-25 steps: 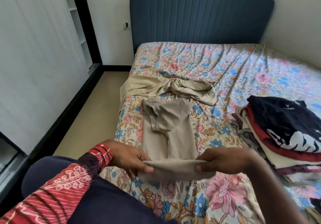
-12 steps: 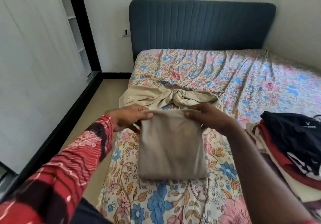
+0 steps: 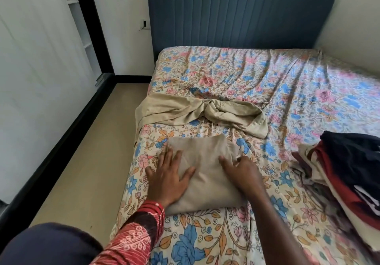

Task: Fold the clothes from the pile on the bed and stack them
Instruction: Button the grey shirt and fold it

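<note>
Nearest the camera, a red patterned sleeve point(image 3: 141, 221) leads to the left hand point(image 3: 167, 179), which lies flat with fingers spread on the left part of the folded beige garment point(image 3: 205, 174). The right hand point(image 3: 243, 172) rests on the garment's right part, fingers extended and pressing down; neither hand grips anything. The folded garment lies on the floral bedsheet point(image 3: 226, 234), near the bed's left edge. To the right, well apart, a stack of clothes point(image 3: 347, 172) shows dark, red and pale layers. Just beyond the folded piece lies a crumpled beige garment point(image 3: 197, 110), unfolded. Farthest stands the blue headboard point(image 3: 240, 15).
</note>
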Motion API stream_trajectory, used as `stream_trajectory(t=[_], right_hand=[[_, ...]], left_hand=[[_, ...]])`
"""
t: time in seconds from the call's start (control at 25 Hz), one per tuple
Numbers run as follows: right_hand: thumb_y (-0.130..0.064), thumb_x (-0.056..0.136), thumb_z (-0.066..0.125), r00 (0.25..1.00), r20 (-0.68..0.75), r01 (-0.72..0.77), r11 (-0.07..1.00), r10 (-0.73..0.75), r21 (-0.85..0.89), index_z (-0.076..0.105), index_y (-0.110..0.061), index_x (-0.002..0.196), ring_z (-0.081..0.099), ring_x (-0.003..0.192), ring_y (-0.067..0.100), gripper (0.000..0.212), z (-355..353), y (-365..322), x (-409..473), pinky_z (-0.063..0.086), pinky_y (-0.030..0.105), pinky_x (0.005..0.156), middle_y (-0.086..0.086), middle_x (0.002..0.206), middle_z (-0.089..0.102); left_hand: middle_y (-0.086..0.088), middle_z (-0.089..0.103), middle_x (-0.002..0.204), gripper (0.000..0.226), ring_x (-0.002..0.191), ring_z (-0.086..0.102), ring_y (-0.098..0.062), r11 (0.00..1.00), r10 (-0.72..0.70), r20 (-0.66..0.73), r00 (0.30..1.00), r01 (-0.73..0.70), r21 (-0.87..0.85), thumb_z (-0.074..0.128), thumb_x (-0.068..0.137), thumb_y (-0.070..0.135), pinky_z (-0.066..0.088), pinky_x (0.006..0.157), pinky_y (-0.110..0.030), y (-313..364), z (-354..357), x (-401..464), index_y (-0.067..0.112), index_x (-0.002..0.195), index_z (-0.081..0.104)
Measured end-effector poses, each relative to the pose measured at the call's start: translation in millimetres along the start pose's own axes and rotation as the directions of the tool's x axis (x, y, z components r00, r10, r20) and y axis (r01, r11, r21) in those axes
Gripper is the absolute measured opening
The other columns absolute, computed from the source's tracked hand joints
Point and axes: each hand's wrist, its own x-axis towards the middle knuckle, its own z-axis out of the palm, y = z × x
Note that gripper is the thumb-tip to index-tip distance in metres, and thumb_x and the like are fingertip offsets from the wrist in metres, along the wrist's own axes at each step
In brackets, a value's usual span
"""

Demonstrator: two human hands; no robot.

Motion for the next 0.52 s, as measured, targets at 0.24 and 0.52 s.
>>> stream_trajectory(t=[0.24, 0.52], right_hand=[[-0.041, 0.084, 0.083, 0.980, 0.194, -0.040, 0.916, -0.042, 0.400, 0.066, -0.014, 0.100, 0.071, 0.083, 0.018, 0.035, -12.1, -26.0, 8.6, 0.059, 0.030, 0.067, 0.002, 0.093, 0.072], [-0.016, 0.097, 0.070, 0.984, 0.075, 0.063, 0.703, -0.164, 0.708, 0.064, -0.005, 0.122, 0.076, 0.079, 0.021, 0.028, -37.5, -42.6, -7.8, 0.059, 0.032, 0.062, 0.012, 0.099, 0.077]], left_hand=[[0.008, -0.009, 0.170, 0.078, 0.157, -0.003, -0.016, 1.000, 0.001, -0.030, 1.000, -0.002, -0.030, 0.013, 0.093, 0.081, 0.010, 0.119, -0.067, -3.4, 7.3, -3.6, 0.041, 0.161, 0.005], [0.019, -0.003, 0.167, 0.086, 0.154, -0.004, -0.004, 0.900, 0.039, -0.059, 0.997, -0.061, -0.433, 0.009, 0.081, 0.090, 0.002, 0.124, -0.057, -3.0, 1.7, -11.3, 0.051, 0.158, 0.013]])
